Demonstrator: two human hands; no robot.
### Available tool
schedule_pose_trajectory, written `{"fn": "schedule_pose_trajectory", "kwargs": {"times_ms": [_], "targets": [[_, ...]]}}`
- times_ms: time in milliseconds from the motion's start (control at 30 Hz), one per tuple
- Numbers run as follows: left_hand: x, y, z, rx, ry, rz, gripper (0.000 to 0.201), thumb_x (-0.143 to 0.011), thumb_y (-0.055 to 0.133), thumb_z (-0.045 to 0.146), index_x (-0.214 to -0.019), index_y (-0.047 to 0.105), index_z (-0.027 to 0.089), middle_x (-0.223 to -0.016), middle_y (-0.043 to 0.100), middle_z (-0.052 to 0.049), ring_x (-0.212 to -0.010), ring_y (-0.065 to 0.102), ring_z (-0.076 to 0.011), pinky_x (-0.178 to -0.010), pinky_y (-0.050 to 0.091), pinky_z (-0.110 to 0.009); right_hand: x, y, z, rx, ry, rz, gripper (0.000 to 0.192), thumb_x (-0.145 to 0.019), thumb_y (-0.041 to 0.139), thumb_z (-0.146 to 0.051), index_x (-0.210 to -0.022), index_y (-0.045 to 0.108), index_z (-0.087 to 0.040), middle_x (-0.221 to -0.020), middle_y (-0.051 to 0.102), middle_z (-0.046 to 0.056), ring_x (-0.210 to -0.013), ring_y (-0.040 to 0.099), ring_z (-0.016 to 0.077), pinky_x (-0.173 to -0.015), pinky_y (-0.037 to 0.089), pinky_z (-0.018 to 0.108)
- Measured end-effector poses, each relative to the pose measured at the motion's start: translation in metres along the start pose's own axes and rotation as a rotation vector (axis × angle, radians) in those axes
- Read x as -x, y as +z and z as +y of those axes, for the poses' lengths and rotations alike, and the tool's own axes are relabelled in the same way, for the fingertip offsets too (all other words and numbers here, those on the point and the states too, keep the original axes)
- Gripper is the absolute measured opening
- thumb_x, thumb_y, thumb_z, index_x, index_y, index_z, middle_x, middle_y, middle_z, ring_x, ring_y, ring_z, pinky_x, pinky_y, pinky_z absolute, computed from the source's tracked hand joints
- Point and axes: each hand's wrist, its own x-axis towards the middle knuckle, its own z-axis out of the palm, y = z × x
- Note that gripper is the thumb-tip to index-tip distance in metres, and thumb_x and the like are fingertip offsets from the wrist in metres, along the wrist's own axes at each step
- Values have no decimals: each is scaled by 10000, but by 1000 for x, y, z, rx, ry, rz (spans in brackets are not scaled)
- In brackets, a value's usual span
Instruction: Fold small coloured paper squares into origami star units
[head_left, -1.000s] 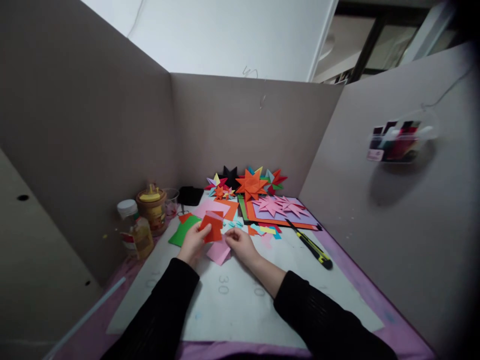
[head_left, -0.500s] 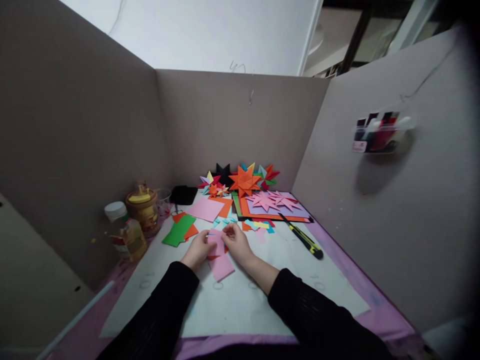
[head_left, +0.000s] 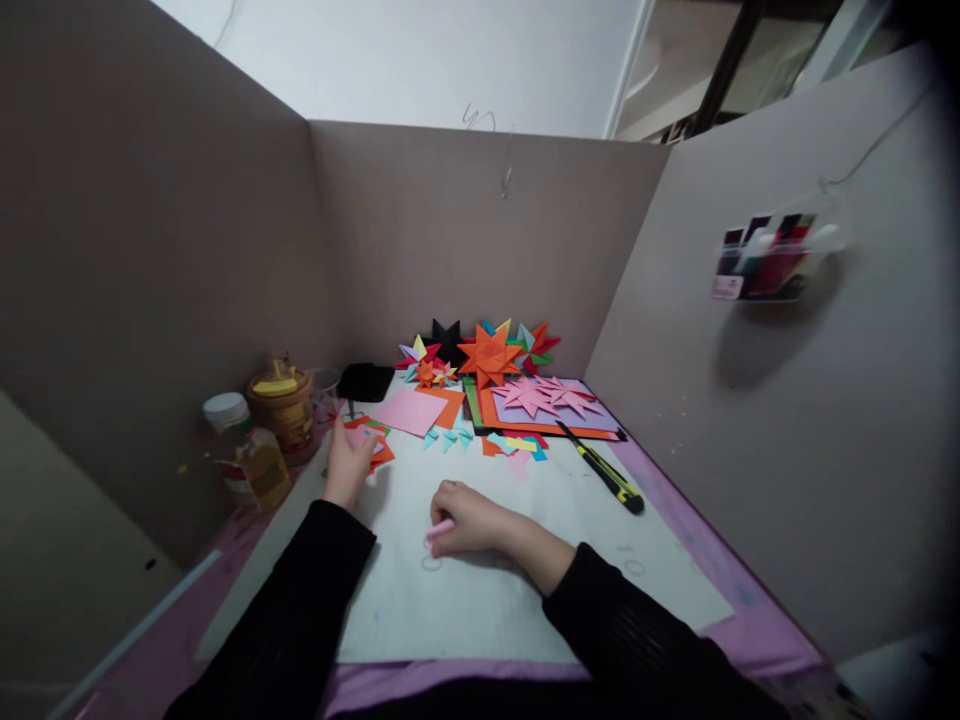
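Resting near the mat's (head_left: 525,600) middle, right hand (head_left: 469,518) curls closed over a pink paper piece (head_left: 440,529): light, floppy, creasable, best pinched at an edge. Left hand (head_left: 349,462) lies flat, fingers open, on orange sheets (head_left: 381,452) near the mat's left edge.

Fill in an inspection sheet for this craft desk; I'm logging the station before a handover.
Surface: white mat over purple cover.
Job's things: pink paper under right hand; orange and green sheets under left hand.
Clutter: folded stars, pink square, utility knife, bottle, jar.
Hands: both resting on paper.
Cables: thin wire on right panel.
Surroundings: cardboard panels on three sides.
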Motion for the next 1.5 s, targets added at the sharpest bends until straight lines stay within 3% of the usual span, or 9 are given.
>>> {"fn": "schedule_pose_trajectory", "kwargs": {"times_ms": [100,233,300,433,633,800,1000,1200,1500], "targets": [[11,7,8,-298,261,58,542,-670,638,266,-1176,500,128,-1351,375,-168,-1301,264,-309,-1055,236,-424,2,0,2,-61,56,41,315,-514,767,-269,-710,541,-171,-736,475,-22,-667,415,117,-554,303,206],[32,23,6,-315,320,-393,291,-767,525,262,-1023,629,172,-1062,620,-105,-1032,552,-247,-937,397,-373,3,1,9,-255,191,137,309,-594,667,-163,-850,498,-202,-679,466,-66,-595,408,90,-520,289,190],[39,29,1,-418,384,-526,227,-764,507,202,-918,672,186,-1079,625,-104,-1072,528,-264,-959,374,-393,2,1,13,-292,189,189,300,-600,648,-145,-853,498,-202,-685,464,-67,-614,413,91,-539,298,191],[34,37,-4,-830,525,-503,295,-736,448,77,-915,672,144,-1254,519,-154,-1272,303,-356,-1008,265,-505,0,2,17,-272,170,198,247,-611,641,-158,-820,516,-197,-684,470,-61,-625,416,97,-557,298,200],[-10,57,-3,-1063,570,-549,382,-733,387,24,-1027,625,77,-1235,514,-219,-1258,323,-372,-973,267,-545,2,3,14,-192,193,161,257,-625,648,-203,-855,533,-222,-673,493,-58,-602,429,105,-541,291,207],[-3,58,-7,-773,466,-475,310,-697,475,81,-946,657,112,-1195,549,-194,-1191,412,-342,-985,308,-467,0,4,14,-274,161,225,237,-639,610,-159,-854,535,-220,-726,527,-43,-653,464,118,-578,327,217],[57,54,11,-46,-71,-604,315,-676,630,358,-911,656,150,-813,674,-63,-675,599,-187,-603,449,-258,-9,5,25,-682,216,547,251,-705,472,-154,-950,456,-209,-625,449,-67,-530,430,99,-502,338,203],[67,53,22,49,-192,-684,154,-609,664,277,-639,592,144,-486,539,29,-420,454,-92,-422,307,-186,-8,-4,28,-730,236,621,282,-670,559,-211,-934,463,-197,-584,483,-75,-502,455,96,-486,342,200],[50,44,8,96,-225,-521,203,-596,640,246,-771,640,142,-607,621,-9,-493,527,-120,-461,362,-197,-5,-14,41,-476,115,720,252,-672,438,-89,-865,561,-192,-831,548,12,-717,530,134,-664,431,270]]}}
